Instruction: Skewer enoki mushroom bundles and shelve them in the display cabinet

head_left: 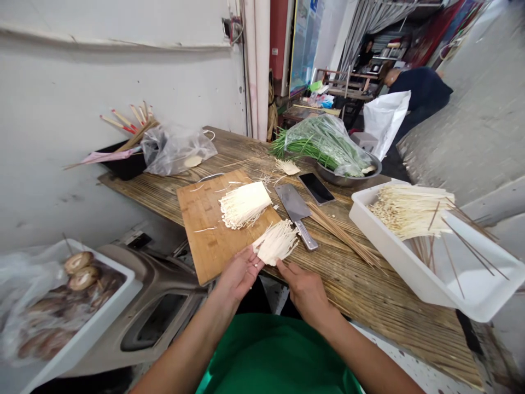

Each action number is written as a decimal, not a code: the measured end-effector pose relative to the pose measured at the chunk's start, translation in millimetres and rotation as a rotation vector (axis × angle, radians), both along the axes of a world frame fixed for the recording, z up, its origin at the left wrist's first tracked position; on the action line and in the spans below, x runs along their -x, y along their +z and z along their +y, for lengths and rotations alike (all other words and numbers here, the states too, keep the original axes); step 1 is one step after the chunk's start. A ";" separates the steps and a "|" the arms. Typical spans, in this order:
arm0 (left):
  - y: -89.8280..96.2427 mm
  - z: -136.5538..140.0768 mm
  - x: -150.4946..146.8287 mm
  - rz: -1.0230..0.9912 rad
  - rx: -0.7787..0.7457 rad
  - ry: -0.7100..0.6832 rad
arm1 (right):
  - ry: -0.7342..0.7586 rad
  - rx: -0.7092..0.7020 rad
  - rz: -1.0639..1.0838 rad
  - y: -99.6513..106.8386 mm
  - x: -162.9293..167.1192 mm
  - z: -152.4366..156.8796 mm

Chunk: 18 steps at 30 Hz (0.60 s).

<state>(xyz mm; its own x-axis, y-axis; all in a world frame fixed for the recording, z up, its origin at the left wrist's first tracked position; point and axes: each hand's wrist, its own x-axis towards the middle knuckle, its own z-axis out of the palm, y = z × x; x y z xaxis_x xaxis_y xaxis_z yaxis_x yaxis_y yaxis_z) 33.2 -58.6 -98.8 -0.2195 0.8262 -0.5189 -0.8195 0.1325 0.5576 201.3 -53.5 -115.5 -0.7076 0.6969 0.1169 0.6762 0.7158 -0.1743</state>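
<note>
A flat bunch of enoki mushrooms (pixel 276 242) is held over the near right corner of the wooden cutting board (pixel 203 219). My left hand (pixel 241 271) grips its left side from beneath, fingers partly under the bunch. At its lower edge, the curled fingers of my right hand (pixel 305 290) pinch the bunch; the thumb is mostly hidden. A larger clump of enoki (pixel 245 205) lies on the board just beyond. To the right of the board rest a cleaver (pixel 293 202) and a bundle of thin wooden skewers (pixel 344 232).
A white bin (pixel 455 290) on the right holds skewered enoki. Behind are a phone (pixel 316 188), a metal bowl (pixel 348 178) with bagged green chives (pixel 324 142), and a black box (pixel 127 164) of sticks. Lower left, another tub (pixel 123 290) contains mushrooms. A person (pixel 422 90) bends in the background.
</note>
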 end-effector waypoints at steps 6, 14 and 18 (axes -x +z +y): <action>3.4 -1.5 -2.5 0.000 -0.003 0.012 | 0.000 0.007 -0.034 3.0 -1.2 -0.8; 5.7 -1.3 -2.4 0.007 0.020 0.006 | 0.009 -0.022 0.008 -0.8 -5.1 1.7; 4.6 -2.2 -2.8 0.007 0.024 0.001 | 0.009 -0.055 0.036 -3.9 -5.1 1.3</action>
<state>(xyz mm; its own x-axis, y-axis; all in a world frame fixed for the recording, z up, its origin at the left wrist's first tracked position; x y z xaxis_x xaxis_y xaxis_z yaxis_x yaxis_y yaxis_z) 35.9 -60.8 -94.2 -0.2242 0.8133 -0.5369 -0.8158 0.1447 0.5599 206.4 -52.2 -119.4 -0.7087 0.6821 0.1804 0.6635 0.7312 -0.1582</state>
